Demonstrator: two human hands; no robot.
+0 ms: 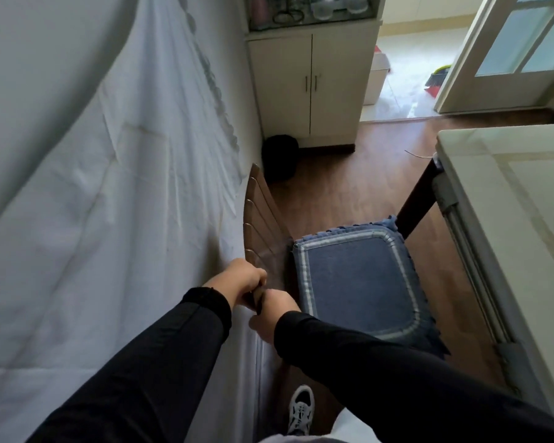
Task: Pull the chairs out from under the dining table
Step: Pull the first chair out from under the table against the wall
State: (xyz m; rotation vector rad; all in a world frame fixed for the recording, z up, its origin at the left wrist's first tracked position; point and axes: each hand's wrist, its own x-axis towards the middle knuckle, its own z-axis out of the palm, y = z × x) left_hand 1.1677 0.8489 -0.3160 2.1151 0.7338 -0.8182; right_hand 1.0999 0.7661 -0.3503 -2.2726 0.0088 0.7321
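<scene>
A dark wooden chair (263, 219) with a slatted back and a blue seat cushion (355, 276) stands on the wood floor, clear of the dining table (506, 193) at the right. Its back leans against a white cloth hanging on the left. My left hand (240, 279) grips the near end of the chair back's top rail. My right hand (272, 311) grips the same rail just below it. Both arms wear black sleeves. The chair's legs are hidden under the cushion.
A white draped cloth (109, 187) fills the left side. A cream cabinet (311, 87) stands at the back with a black bin (280, 158) beside it. A dark table leg (419, 199) lies beyond the seat. An open doorway (406, 75) shows at the back right. My shoe (301, 410) is below.
</scene>
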